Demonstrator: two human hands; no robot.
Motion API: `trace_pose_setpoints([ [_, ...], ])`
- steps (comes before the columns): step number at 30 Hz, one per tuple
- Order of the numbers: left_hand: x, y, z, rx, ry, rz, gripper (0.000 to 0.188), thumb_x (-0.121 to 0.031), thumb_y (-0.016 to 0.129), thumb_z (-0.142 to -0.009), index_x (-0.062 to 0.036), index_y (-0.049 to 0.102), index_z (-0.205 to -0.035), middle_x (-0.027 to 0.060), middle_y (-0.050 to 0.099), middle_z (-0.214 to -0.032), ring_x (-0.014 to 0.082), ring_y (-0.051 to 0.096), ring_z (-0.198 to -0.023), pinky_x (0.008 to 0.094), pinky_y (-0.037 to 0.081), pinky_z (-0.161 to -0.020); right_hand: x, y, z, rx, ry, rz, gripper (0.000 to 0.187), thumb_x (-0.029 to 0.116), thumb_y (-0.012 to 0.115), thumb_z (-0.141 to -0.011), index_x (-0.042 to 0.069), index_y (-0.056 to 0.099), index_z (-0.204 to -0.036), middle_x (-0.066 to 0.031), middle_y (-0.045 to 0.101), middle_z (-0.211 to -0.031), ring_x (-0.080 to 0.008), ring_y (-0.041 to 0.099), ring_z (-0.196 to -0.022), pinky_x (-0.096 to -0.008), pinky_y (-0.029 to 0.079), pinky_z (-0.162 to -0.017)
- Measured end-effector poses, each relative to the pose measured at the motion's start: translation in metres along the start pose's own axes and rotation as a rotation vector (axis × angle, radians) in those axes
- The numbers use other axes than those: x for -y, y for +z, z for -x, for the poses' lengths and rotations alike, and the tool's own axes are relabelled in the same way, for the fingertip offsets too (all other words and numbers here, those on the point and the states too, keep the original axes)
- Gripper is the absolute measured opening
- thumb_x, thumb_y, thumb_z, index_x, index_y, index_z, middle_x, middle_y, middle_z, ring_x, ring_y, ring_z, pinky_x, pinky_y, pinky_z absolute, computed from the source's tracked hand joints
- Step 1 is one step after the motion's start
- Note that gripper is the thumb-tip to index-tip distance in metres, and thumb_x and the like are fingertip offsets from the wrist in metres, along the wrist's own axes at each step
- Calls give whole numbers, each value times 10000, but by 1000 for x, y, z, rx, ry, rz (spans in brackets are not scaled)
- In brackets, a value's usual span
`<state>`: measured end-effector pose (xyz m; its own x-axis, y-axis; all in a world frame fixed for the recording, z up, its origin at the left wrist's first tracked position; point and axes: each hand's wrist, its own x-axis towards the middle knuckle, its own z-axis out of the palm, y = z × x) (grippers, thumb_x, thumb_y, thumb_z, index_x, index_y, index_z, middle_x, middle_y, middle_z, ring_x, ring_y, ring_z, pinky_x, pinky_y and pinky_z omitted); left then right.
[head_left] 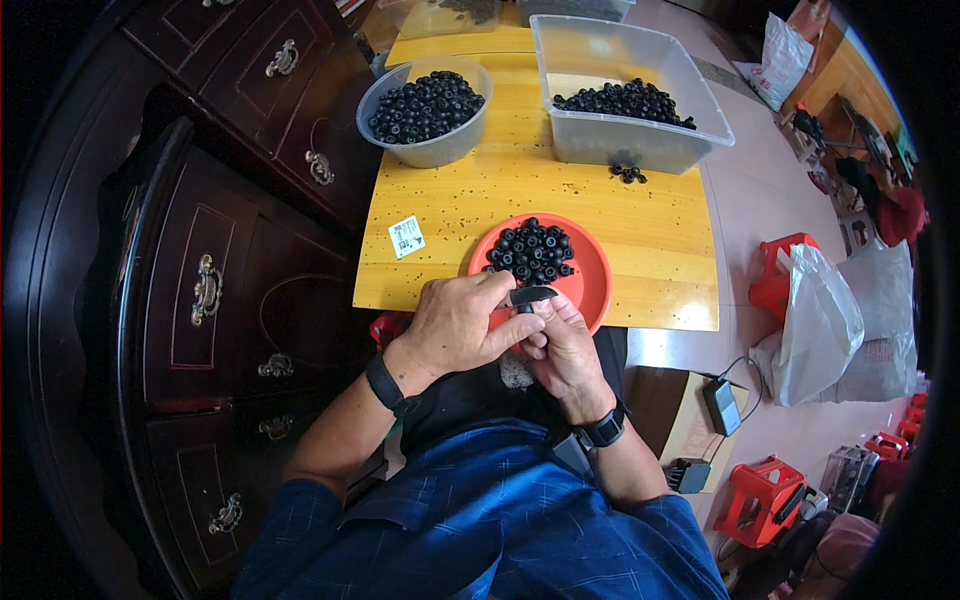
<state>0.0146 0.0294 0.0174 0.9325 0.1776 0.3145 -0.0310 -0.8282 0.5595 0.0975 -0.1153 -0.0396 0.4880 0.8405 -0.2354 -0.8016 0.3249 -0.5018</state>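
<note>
My left hand (445,318) is closed, with a small dark curved knife (533,295) pointing right from between its fingers. My right hand (566,352) meets it, thumb and fingers pinched around a small black ring-shaped part (525,309) under the blade; fingers hide most of that part. Both hands are over the near rim of a red-orange plate (598,285). A heap of small black rubber-like rings (535,247) lies on the plate, just beyond my fingers.
The yellow table (440,215) bears dark specks, a white label (406,237), a round tub (425,150) and a clear bin (635,140) of black parts. Loose parts (628,174) lie by the bin. Dark drawers (210,290) stand left; red stools (760,500) and a cardboard box (665,420) right.
</note>
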Motion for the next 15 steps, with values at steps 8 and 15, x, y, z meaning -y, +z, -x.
trace_pose_setpoints([
  [8,-2,6,5,89,-55,2,410,-457,667,-901,-79,558,-786,112,634,-685,338,655,-630,438,496,-547,-1,-4,-1,-16,-32,1,85,164,580,-1015,83,593,-993,27,587,-838,-9,448,-585,-144,391,-498],
  [15,4,8,4,41,-14,11,360,-420,715,-872,-87,587,-818,88,638,-680,315,660,-633,416,499,-546,0,-2,-1,-11,-38,-19,67,134,563,-1018,80,585,-986,20,591,-849,-9,463,-600,-149,388,-488],
])
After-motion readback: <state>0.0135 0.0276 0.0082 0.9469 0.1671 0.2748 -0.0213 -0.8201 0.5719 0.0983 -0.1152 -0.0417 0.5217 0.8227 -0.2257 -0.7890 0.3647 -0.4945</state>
